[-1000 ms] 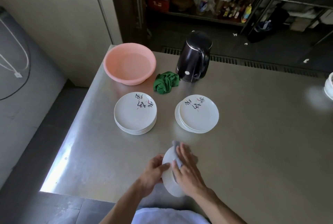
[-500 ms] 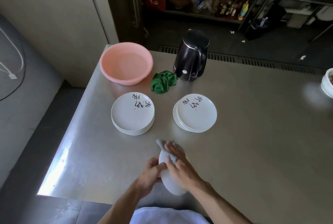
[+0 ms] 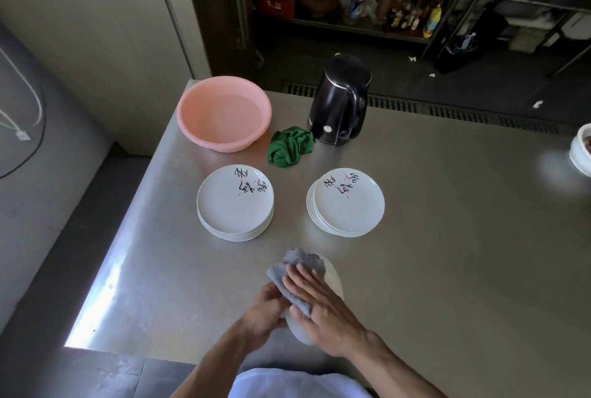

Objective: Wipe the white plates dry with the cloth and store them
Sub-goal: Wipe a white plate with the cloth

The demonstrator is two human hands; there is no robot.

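Steel table — just beyond the grip sit two plate stacks, left stack and right stack. Farther beyond: green rag, pink basin, black kettle — white bowl far right.

You're in a commercial kitchen, back-of-house. Evidence: stainless worktable, floor drain grate beyond it, metal rack crowded with bottles, matching stacked plates, wash basin, kettle.
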